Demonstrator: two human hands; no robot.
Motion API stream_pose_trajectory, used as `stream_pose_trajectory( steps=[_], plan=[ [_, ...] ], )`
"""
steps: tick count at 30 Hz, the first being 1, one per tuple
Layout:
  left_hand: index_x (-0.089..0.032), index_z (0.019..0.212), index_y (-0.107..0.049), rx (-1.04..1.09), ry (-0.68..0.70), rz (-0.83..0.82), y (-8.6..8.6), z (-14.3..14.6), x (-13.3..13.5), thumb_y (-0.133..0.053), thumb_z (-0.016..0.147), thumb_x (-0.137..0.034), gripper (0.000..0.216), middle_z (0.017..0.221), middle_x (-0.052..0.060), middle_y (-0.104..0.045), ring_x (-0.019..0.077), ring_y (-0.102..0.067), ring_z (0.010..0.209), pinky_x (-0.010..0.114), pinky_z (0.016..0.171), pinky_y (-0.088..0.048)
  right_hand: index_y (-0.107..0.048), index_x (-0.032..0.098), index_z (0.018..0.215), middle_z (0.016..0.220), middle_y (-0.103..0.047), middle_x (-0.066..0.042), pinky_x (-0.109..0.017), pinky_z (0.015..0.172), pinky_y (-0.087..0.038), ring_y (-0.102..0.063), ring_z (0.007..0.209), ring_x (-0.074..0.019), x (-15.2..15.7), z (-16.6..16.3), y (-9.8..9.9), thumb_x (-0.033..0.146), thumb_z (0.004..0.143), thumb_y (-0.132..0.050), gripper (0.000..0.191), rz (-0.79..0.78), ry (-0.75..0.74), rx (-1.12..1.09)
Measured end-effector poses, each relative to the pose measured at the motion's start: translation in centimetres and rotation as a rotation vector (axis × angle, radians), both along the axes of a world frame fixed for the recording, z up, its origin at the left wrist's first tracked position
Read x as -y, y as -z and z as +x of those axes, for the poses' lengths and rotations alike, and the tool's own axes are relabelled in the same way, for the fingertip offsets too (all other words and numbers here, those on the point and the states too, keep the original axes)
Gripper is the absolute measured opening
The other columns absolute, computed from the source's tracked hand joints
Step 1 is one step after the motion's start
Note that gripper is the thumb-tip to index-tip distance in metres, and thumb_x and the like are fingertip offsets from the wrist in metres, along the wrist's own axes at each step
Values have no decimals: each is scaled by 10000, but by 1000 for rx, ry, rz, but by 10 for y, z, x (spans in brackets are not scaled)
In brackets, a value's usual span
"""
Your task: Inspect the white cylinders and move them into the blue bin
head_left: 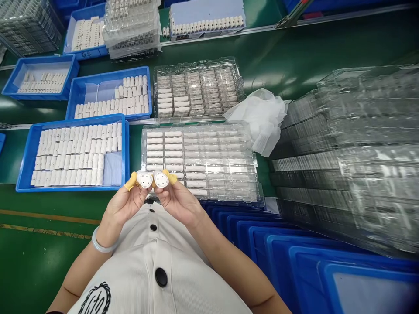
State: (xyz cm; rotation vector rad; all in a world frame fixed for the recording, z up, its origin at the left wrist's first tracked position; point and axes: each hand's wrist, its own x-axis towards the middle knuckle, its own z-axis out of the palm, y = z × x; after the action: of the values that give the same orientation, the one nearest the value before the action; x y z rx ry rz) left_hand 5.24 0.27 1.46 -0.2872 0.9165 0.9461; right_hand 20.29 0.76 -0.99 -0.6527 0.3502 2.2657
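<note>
My left hand [126,203] is closed around a white cylindrical plastic part [144,179], its round end with small dark holes turned up at me. A matching white cylindrical part [160,179] is gripped in my right hand [178,200], side by side with the first. Yellow finger cots cover fingertips on both hands. Just beyond them lies a clear plastic blister tray [225,174], with white parts in its left columns. To the left, a blue bin [24,170] holds rows of similar white parts.
More blue bins [108,75] with white parts stand farther back. A second filled clear tray [196,87] lies behind the first. White thin sheets [262,115] are heaped beside it. Tall stacks of clear trays [376,174] rise at right, above nested blue bins [294,261].
</note>
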Motion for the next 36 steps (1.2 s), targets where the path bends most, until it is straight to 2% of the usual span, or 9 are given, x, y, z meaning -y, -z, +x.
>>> stream_pose_trajectory(
  steps=[6,9,12,16,20,23,25,28,36],
  plan=[
    [-88,897,-599,6,12,-11,-1,1,-1,-292,1004,-285,380,830,90,-674,105,-681,690,156,611,-576,-610,104,869,672,-692,-21,-84,465,-531,-643,521,-59,0,2,3,263,955,-504,210,22,-3,-14],
    [-91,897,-607,-10,20,9,2,0,0,-307,1002,-270,364,841,85,-675,98,-675,701,165,626,-573,-618,109,865,669,-681,-14,-86,470,-521,-628,522,-52,0,1,3,277,964,-485,236,11,-19,-1],
    [-104,929,-630,-65,72,102,4,-2,3,-372,984,-259,305,836,69,-671,106,-655,695,214,653,-571,-621,125,890,701,-672,-13,-123,476,-518,-604,530,-61,1,-2,1,260,961,-474,212,65,1,33],
    [-124,1120,-630,-123,187,309,2,-5,5,-476,935,-258,276,840,78,-662,163,-641,740,331,745,-544,-620,125,901,693,-667,-48,-210,528,-533,-620,581,-117,4,-1,-5,271,882,-540,167,224,-10,162],
    [-159,1155,-625,-128,249,401,-2,-5,4,-458,938,-265,294,841,87,-658,175,-612,717,363,745,-503,-598,154,860,639,-648,-19,-251,546,-522,-610,550,-133,5,4,-10,228,803,-572,97,359,-16,290],
    [-126,1091,-651,-119,266,415,0,-3,3,-413,956,-352,354,754,84,-631,162,-576,648,344,700,-493,-589,163,922,677,-665,-15,-247,585,-502,-612,577,-124,6,4,-11,230,791,-626,152,430,-27,328],
    [-95,1027,-665,-115,257,416,3,-3,2,-392,960,-380,401,695,79,-606,150,-554,608,315,658,-487,-591,167,1043,755,-687,-28,-249,635,-506,-632,649,-127,7,2,-12,297,818,-642,265,421,-21,299],
    [-84,999,-669,-94,222,371,5,-4,2,-360,970,-370,422,676,80,-601,140,-551,596,274,605,-479,-568,184,1186,871,-702,-50,-271,677,-524,-653,734,-145,8,0,-14,425,886,-564,385,373,-13,223],
    [-75,948,-673,-157,143,265,5,-7,3,-406,962,-338,375,722,92,-626,140,-588,640,241,593,-501,-557,189,1230,908,-715,-70,-302,713,-545,-670,791,-166,7,1,-14,439,960,-417,393,340,-14,195]
  ],
)
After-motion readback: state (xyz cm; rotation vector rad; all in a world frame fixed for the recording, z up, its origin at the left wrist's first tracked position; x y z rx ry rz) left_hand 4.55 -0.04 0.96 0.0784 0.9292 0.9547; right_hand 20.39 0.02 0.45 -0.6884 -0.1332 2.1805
